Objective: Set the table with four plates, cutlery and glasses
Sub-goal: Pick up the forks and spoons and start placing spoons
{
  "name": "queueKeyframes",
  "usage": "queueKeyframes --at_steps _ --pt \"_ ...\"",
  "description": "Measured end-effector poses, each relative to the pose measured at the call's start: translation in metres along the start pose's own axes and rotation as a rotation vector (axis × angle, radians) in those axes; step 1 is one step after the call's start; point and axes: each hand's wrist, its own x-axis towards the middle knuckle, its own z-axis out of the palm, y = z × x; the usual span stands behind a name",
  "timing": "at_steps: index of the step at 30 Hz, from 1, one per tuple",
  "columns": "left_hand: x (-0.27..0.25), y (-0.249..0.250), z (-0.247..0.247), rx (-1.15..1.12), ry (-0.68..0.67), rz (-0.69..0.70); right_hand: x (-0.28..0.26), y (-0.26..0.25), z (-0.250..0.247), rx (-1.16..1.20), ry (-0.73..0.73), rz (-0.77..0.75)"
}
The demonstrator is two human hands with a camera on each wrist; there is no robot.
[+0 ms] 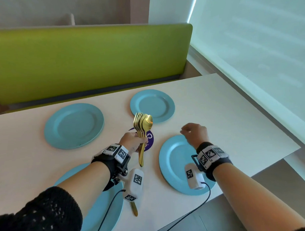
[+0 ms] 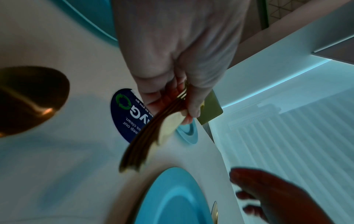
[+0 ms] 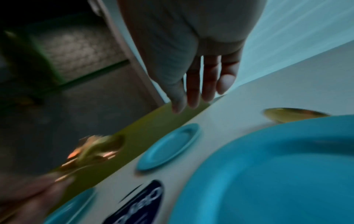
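Four blue plates lie on the white table (image 1: 226, 112): far left plate (image 1: 73, 125), far right plate (image 1: 152, 105), near right plate (image 1: 176, 165), near left plate (image 1: 95, 215). My left hand (image 1: 138, 140) grips a bundle of gold forks and spoons (image 1: 143, 123) upright over the table's middle; the handles (image 2: 141, 144) fan out below the fist. My right hand (image 1: 188, 130) hovers over the near right plate's far rim, fingers (image 3: 210, 78) relaxed and holding nothing. A gold spoon (image 3: 293, 113) lies just beyond that plate. Another gold piece (image 1: 134, 209) lies beside the near left plate.
A round dark-blue sticker (image 1: 149, 139) is stuck to the table's middle, under the held cutlery. A green bench back (image 1: 86, 60) runs along the far side. A window with a white blind (image 1: 259, 49) borders the right side. Wrist-camera cables hang over the table's near edge.
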Motion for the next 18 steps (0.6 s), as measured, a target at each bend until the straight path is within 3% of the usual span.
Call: queueKeyframes --at_steps 7,12,18 --pt "-0.028 0.002 -0.036 0.150 -0.161 0.034 -0.058 -0.078 0.039 -0.240 -0.186 -0.534" --pt "-0.049 -0.002 -0.066 0.316 -0.291 0.070 -0.086 -0.102 0.052 -0.318 -0.259 -0.612" --pt "-0.069 -0.003 -0.096 0.507 -0.354 0.106 -0.115 -0.129 0.057 -0.519 -0.303 -0.694"
